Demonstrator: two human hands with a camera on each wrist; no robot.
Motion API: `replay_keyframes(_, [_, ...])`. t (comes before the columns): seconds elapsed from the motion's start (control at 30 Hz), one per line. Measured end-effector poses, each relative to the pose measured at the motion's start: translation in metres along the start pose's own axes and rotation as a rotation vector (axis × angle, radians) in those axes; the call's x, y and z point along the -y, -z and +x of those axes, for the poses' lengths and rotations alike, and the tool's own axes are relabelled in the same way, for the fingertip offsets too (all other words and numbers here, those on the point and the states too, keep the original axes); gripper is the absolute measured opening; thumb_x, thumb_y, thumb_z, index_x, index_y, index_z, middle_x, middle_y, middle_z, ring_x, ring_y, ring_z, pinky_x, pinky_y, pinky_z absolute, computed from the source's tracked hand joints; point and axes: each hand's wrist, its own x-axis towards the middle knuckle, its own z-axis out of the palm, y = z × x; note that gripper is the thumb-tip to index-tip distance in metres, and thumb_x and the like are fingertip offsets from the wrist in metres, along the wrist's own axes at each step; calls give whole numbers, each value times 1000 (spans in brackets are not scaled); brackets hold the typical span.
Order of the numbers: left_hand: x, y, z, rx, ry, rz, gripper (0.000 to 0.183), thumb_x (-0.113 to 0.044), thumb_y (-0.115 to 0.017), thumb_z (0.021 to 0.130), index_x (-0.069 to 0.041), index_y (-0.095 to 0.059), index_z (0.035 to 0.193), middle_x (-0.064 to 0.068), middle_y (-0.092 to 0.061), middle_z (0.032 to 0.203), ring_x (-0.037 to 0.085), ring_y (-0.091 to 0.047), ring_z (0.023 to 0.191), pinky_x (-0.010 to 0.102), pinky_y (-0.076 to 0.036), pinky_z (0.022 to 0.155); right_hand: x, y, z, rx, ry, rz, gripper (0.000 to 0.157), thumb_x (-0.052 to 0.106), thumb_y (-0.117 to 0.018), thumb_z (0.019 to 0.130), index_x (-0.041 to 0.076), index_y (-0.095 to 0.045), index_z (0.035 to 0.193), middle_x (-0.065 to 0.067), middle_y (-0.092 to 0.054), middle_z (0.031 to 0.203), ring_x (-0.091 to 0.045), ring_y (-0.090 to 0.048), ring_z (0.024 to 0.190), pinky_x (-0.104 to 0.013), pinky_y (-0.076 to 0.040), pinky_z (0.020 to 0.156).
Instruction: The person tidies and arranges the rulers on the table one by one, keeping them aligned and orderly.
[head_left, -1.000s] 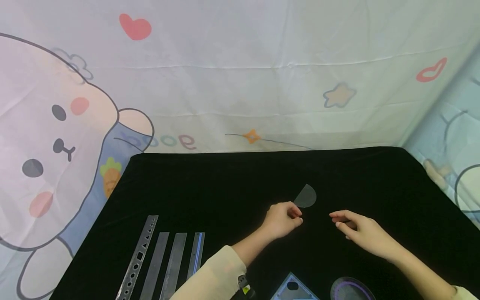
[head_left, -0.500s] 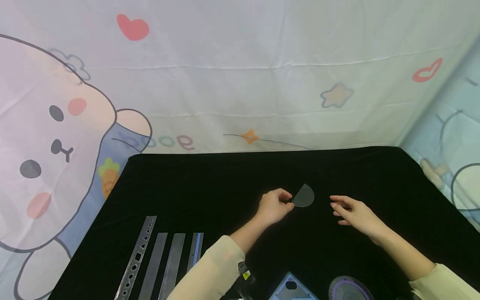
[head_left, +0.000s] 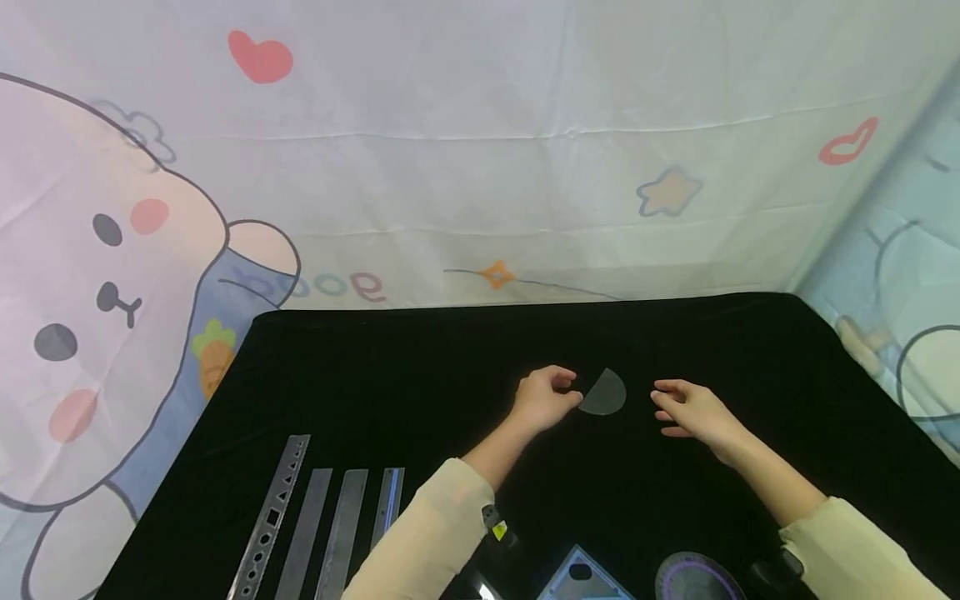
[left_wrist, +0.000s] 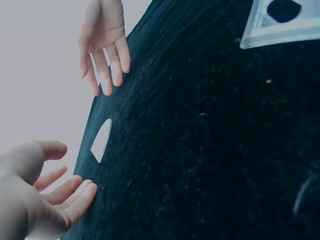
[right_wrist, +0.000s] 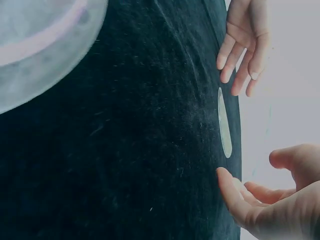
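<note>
A clear half-disc piece, shaped like a protractor, lies tilted on the black cloth in the head view. Just left of it is my left hand, fingers relaxed and holding nothing. My right hand hovers to its right, with thumb and fingers apart and nothing between them. The left wrist view shows a gap between my left fingertips and the half-disc. From the right wrist, the half-disc appears as a thin sliver between both hands. Any markings on it are too faint to read.
Several straight rulers lie side by side at the left, including one with cut-out shapes and one with a blue stripe. A blue-edged set square and a round purple-ringed template sit near the front. A printed curtain hangs behind.
My left hand has shifted away from me and slightly left, uncovering more of the half-disc's edge. My right hand has also moved farther forward. The half-disc stays on the cloth.
</note>
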Motion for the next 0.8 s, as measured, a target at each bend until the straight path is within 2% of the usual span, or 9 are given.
replay_keyframes(0.27, [-1,0,5,-6,30,-9,30,-21,-64,86,-12,-62,114,6,-64,113,23,-57,108,37,-49,89,4,-3,10,20,13,21,60,32,-38,99,-9,-24,139,-34,-33,137,-41,-47,117,-34,-54,81])
replay_keyframes(0.8, [-11,-2,13,78,58,-34,35,-19,-67,83,-7,-61,115,8,-67,103,18,-64,89,27,-53,74,15,-15,26,-6,-33,90,56,26,-40,98,-12,-27,137,-33,-32,137,-41,-49,116,-33,-55,78])
